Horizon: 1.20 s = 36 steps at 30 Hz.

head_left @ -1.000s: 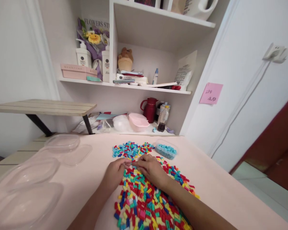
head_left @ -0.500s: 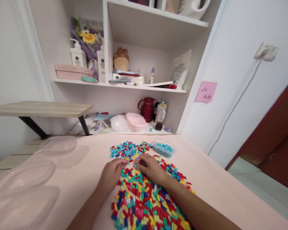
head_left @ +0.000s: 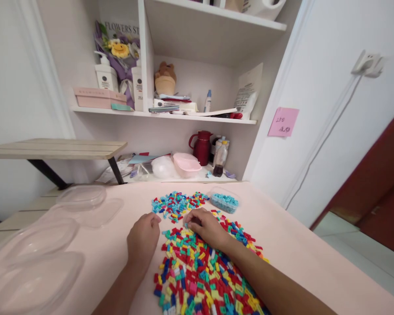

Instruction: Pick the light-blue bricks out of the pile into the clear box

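Observation:
A big heap of small coloured plastic bricks (head_left: 200, 271) covers the pink table (head_left: 298, 262) in front of me. My right hand (head_left: 206, 225) rests on the heap's far edge, fingers curled in a pinch on something I cannot make out. My left hand (head_left: 142, 238) lies at the heap's left edge with fingers curled under; what it holds, if anything, is hidden. A smaller patch of bricks (head_left: 175, 204) lies just beyond both hands. A small clear tub (head_left: 223, 202) holding light-blue bricks stands to the right of that patch.
Several clear plastic tubs and lids (head_left: 36, 245) lie at the table's left. A wooden folding table (head_left: 59, 148) stands behind them. Shelves behind hold a red jug (head_left: 203, 148), a pink box (head_left: 186, 164), bottles and a flower bouquet. A pink note (head_left: 283, 122) hangs on the white wall.
My left hand has drawn back to the left, away from my right hand and off the heap. My right hand has stayed at the heap's far edge.

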### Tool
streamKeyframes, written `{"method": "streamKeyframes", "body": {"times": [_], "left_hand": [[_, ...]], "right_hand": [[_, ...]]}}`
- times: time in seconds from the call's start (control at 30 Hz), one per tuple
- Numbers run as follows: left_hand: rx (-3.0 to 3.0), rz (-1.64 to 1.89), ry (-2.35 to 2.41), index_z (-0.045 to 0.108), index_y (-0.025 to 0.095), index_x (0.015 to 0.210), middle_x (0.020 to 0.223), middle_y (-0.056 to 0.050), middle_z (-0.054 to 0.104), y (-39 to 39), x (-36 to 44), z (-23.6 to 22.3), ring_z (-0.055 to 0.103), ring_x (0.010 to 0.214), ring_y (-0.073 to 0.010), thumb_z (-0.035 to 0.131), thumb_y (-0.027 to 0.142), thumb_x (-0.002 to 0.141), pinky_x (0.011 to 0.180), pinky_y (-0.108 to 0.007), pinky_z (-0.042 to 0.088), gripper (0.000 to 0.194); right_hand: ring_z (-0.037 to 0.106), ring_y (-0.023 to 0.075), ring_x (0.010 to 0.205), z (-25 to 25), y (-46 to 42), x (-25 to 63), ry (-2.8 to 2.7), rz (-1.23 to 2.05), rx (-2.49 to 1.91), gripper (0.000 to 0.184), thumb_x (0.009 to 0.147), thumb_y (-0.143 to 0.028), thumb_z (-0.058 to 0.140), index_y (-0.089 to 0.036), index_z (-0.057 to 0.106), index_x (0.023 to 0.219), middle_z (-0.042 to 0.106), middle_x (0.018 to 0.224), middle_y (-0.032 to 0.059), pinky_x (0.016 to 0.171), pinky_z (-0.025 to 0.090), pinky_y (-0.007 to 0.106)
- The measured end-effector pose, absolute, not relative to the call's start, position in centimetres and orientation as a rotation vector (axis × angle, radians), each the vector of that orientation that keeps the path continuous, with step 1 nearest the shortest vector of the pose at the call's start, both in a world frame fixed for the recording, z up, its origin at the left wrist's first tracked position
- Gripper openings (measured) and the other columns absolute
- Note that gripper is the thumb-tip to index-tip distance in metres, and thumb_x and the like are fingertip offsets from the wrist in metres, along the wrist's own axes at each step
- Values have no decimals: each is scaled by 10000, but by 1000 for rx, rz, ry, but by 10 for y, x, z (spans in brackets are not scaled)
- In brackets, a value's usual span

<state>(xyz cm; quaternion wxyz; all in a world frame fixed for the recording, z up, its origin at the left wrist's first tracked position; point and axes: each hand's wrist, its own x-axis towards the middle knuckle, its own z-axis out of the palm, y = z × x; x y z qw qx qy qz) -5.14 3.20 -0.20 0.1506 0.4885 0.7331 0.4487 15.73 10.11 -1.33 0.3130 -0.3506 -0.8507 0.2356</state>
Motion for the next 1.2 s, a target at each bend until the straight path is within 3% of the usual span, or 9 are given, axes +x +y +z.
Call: {"method": "streamKeyframes", "body": {"times": [0.3,0.4,0.57,0.9,1.2], "left_hand": [[1503,1248,1757,706,195,813,630,-10,717,39,-52,-9,687,627,-184,405,222,738,619,-285,529,311],[1517,1280,1640,698,169,835,742,-45,747,41,-49,-12,713,707,-190,381,238,751,610,-289,560,336],[1594,1354,1571,707,186,795,934,-63,745,44,-50,-15,704,871,-190,408,242,756,786,-323,571,306],[1786,1307,1649,733,248,753,911,-20,734,44,-51,-14,669,900,-189,435,204,761,872,-332,519,302],[1863,1279,1674,733,249,749,900,-18,739,47,-53,-15,679,902,-190,419,224,772,862,-318,525,315]], "right_hand": [[603,150,771,-17,106,157,-2178,746,-863,142,776,-97,587,-209,667,812,697,820,-9,717,432,250],[596,148,740,-15,106,156,-2161,773,-883,133,763,-101,594,-208,667,794,694,800,-9,683,432,241],[571,136,676,-13,104,155,-2084,900,-896,106,774,-127,587,-201,663,767,670,747,-11,642,433,231],[541,122,651,-14,106,156,-1930,1073,-855,54,795,-201,594,-187,646,799,611,710,-27,619,422,224],[573,135,697,-11,107,157,-2008,972,-888,65,800,-180,583,-199,645,798,642,750,-18,650,442,232]]}}
